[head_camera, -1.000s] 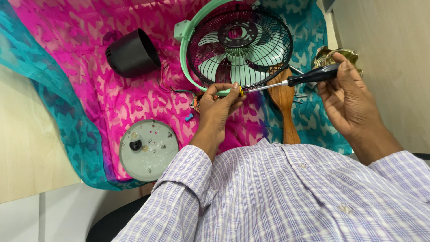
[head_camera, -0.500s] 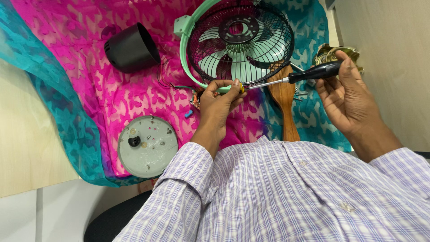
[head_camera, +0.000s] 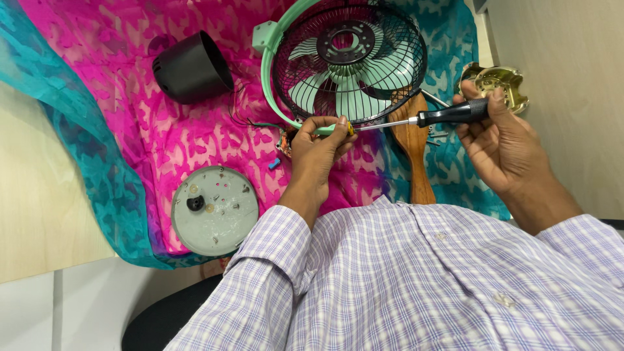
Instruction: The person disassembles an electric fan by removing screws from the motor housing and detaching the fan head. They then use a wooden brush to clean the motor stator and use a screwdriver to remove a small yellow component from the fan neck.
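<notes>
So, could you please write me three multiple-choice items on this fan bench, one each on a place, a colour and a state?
1. Where does the round grey plate lie?
A. On the pink cloth, beside the person's left arm
B. Inside the fan
C. On the wooden handle

2. What colour are the fan blades?
A. Red
B. Pale green
C. Black

3. What is the right hand doing?
A. Lying flat and open
B. Gripping the screwdriver
C. Holding the black cup-shaped housing

Answers: 1 A, the plate sits on the cloth left of the sleeve. 2 B, mint blades show behind the black grille. 3 B, its fingers wrap the black handle, while the left hand pinches a small part at the tip.
</notes>
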